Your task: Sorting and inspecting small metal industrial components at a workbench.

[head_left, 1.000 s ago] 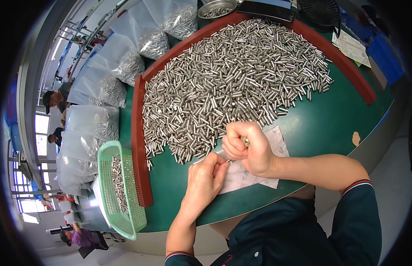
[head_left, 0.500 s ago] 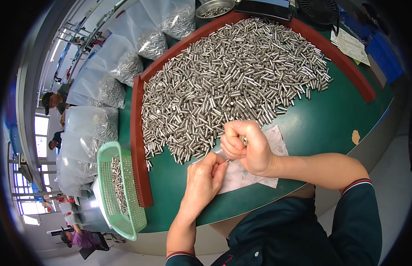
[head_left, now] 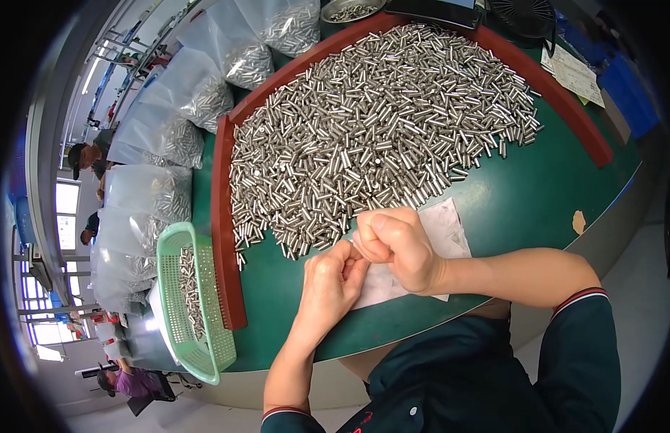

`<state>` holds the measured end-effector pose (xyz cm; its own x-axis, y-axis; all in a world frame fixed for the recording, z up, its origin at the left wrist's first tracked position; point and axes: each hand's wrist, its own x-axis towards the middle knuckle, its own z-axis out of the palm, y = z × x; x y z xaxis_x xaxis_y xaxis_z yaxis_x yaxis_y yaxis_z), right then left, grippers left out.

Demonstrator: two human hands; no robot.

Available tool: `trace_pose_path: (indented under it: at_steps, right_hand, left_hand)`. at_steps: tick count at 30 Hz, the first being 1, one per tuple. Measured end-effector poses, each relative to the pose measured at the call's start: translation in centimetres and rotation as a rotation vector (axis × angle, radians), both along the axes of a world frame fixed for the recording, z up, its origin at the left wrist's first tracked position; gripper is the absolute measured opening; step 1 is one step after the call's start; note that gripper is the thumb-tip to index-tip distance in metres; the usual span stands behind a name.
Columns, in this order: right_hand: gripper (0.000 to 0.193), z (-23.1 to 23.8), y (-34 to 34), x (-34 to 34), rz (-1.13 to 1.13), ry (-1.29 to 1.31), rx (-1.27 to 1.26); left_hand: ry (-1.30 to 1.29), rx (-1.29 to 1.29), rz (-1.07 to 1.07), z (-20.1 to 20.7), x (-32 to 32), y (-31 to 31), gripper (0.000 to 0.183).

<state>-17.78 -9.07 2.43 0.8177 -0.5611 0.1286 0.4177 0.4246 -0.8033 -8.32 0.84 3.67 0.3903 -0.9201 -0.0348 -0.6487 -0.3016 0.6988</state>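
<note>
A broad heap of short, shiny metal pins [head_left: 378, 123] covers the green table in front of me. Just below its near edge, my two hands meet. My left hand [head_left: 328, 283] is closed, thumb and fingertips pinched together, with what they hold mostly hidden. My right hand [head_left: 401, 249] is curled into a fist directly against the left fingertips; its palm side and anything inside are covered by the fingers. Beneath both hands lies a creased whitish sheet [head_left: 450, 242] on the table.
Dark red bars [head_left: 223, 238] fence the heap left, behind and right. Outside the left bar stands a green perforated basket [head_left: 221, 346] containing pins. Clear bags of pins [head_left: 182, 137] line the far left. A metal bowl [head_left: 335, 16], black fan [head_left: 522, 18] and papers [head_left: 576, 76] sit behind.
Both hands have drawn slightly closer, and my right fist has turned. A small metal pin seen at the left fingertips before is now hidden. The view has shifted slightly.
</note>
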Motion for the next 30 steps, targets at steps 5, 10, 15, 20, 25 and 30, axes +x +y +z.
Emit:
trace_pose_path:
  at_steps: [5, 10, 15, 20, 25, 30]
  right_hand:
    - [0.033, 0.0, 0.1, 0.2, -0.038, -0.038, -0.057]
    - [0.034, -0.3, -0.1, 0.3, -0.047, -0.024, -0.059]
    - [0.033, 0.6, -1.5, -0.1, -0.074, -0.095, -0.033]
    - [0.034, -0.1, -0.8, -0.2, 0.01, -0.081, 0.054]
    - [0.035, -0.3, -1.0, -0.2, 0.044, -0.059, 0.125]
    - [0.036, 0.0, -1.3, 0.0, 0.067, -0.047, 0.149]
  left_hand:
    - [0.034, 0.009, 0.003, 0.1, 0.0, -0.1, 0.009]
    - [0.023, -0.011, -0.002, -0.8, 0.1, 0.1, 0.012]
    - [-0.043, -0.009, -0.015, -0.3, 0.0, 0.2, 0.011]
    - [0.896, -0.125, 0.071, 0.2, 1.3, 0.5, 0.009]
    - [1.545, -0.282, 0.11, -1.0, 3.2, 1.0, 0.01]
    - [1.582, -0.3, 0.167, -0.8, 3.7, 0.9, 0.02]
